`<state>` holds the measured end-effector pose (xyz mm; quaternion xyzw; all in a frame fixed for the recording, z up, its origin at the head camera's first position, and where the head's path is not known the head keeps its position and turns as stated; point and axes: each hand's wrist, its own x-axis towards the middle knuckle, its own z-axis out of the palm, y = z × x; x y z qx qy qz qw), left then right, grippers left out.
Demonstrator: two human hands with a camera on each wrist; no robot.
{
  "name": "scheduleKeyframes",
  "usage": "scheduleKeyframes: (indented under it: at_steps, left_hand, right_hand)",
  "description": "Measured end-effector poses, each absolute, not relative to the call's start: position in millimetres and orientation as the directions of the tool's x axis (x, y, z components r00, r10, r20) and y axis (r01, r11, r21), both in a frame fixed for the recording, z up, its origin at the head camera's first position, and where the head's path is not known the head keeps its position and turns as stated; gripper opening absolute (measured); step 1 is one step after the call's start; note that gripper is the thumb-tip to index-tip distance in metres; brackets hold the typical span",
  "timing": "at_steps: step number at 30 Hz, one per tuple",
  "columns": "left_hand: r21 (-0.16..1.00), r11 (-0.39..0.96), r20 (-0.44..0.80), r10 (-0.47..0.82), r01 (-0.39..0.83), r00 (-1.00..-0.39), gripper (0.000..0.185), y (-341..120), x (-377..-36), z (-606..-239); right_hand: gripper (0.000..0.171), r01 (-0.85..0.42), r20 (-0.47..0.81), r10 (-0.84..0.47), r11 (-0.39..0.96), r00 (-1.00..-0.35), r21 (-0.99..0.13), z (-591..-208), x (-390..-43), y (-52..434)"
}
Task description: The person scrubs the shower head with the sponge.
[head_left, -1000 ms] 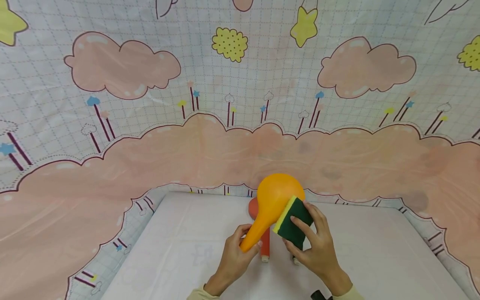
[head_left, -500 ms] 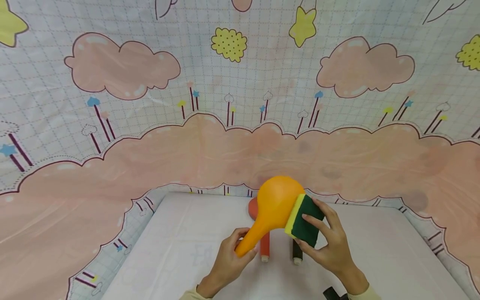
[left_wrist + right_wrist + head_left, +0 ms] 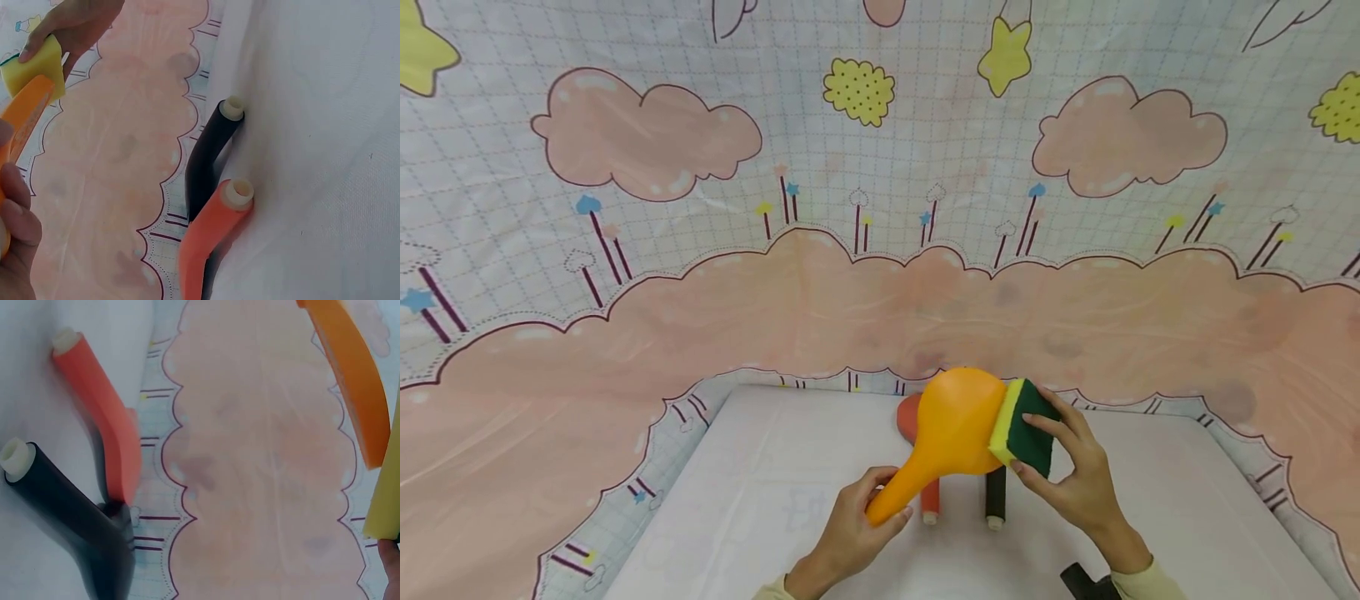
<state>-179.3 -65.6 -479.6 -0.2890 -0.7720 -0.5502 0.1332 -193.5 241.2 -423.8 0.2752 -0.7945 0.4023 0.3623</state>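
My left hand (image 3: 853,529) grips an orange handheld shower head (image 3: 958,425) by its handle, tilted with its round back turned up. In the right wrist view the shower head's edge (image 3: 356,381) shows side-on. My right hand (image 3: 1086,479) pinches a yellow and green sponge (image 3: 1030,433) between thumb and fingers. The sponge's yellow face lies right at the right rim of the orange head, as the left wrist view also shows with the sponge (image 3: 37,69). Both things are held up over the white table. Part of the handle is hidden in my left hand.
A red shower head (image 3: 930,500) and a black one (image 3: 996,500) lie behind on the white table (image 3: 760,467), pale threaded ends toward me; the orange head partly covers both. A patterned cloth (image 3: 880,308) hangs behind the table. A black device (image 3: 1082,582) sits by my right wrist.
The sponge in my right hand has moved right along the orange shower head to its right rim. My left hand has lowered and tilted the shower head slightly; more of the black one shows.
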Motion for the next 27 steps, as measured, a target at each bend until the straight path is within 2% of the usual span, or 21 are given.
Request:
scheduleKeyframes:
  at_steps: [7,17,21,27]
  left_hand:
    - [0.748,0.234,0.552,0.302,0.621,-0.778,0.036,-67,-180,-483]
    - [0.748,0.245,0.558,0.270,0.617,-0.784,0.038,-62,-181,-483]
    - [0.757,0.234,0.555,0.261,0.610,-0.790,0.040,-58,-183,-482]
    - [0.766,0.222,0.546,0.268,0.603,-0.794,0.040,-55,-186,-484]
  right_hand:
    - [0.067,-0.744,0.807,-0.144,0.506,-0.572,-0.437,-425,-196,240]
    - [0.061,-0.697,0.804,-0.197,0.636,-0.561,-0.331,-429,-190,232]
    - [0.047,-0.722,0.819,-0.226,0.628,-0.527,-0.292,-431,-186,226]
    - [0.053,-0.753,0.842,-0.261,0.617,-0.473,-0.231,-429,-183,220]
